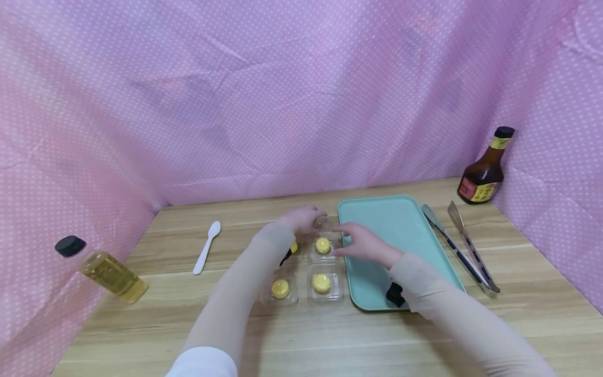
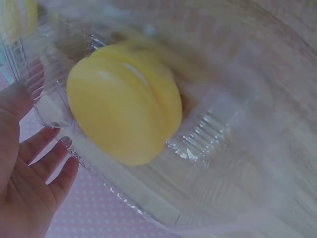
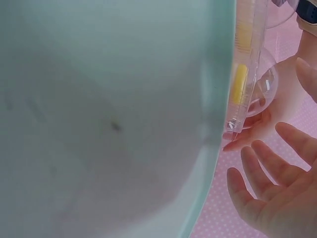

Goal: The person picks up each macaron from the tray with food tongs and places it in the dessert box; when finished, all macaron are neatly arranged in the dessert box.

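Observation:
In the head view my left hand (image 1: 303, 219) reaches to the farthest clear plastic box (image 1: 325, 224), thumb and fingertips at its edge. The left wrist view shows its thumb partly behind clear plastic. My right hand (image 1: 361, 242) hovers by the tray's left edge, fingers spread and holding nothing. Clear boxes stand in two columns, with round yellow macarons inside: a macaron (image 1: 322, 245) just left of my right hand, another macaron (image 1: 321, 283) nearer, and a macaron (image 1: 280, 288) at the near left. My left wrist partly covers one more macaron (image 2: 124, 104).
A mint-green tray (image 1: 391, 220) lies right of the boxes, with metal tongs (image 1: 464, 246) beyond it. A dark sauce bottle (image 1: 482, 175) stands at the back right. On the left are a white spoon (image 1: 207, 248) and an oil bottle (image 1: 113, 275). Pink dotted cloth (image 1: 282, 104) hangs behind.

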`<state>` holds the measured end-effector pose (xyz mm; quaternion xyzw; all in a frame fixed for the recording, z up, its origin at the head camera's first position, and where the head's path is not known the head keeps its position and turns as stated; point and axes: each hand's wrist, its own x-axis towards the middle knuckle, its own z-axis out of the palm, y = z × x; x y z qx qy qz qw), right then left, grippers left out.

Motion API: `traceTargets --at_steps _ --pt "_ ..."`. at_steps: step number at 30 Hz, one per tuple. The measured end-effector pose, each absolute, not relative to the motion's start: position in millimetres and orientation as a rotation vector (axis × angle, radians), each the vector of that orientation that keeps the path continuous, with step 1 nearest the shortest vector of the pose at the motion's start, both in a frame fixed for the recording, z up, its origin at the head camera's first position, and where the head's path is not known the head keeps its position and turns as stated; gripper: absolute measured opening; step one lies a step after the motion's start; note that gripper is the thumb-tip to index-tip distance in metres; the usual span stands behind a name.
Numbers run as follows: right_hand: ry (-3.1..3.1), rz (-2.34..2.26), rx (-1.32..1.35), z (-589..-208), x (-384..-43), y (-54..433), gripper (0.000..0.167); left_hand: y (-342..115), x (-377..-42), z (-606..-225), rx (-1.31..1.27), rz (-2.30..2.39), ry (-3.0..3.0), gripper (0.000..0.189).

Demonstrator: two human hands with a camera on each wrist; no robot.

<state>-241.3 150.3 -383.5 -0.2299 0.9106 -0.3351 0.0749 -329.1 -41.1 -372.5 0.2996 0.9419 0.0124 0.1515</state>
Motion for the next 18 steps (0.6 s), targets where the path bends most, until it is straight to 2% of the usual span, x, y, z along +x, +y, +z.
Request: traceTargets --at_steps 13,18 --pt "2.753 -0.995 -0.658 -381.5 -238.5 152.1 0.064 -42.7 -327.2 -374.1 0.736 0.147 2.675 0.063" --pt "2.745 -1.002 -0.633 -381.4 -237.5 151.8 0.064 -46.1 -332.4 -378.2 0.687 0.208 2.685 0.075"
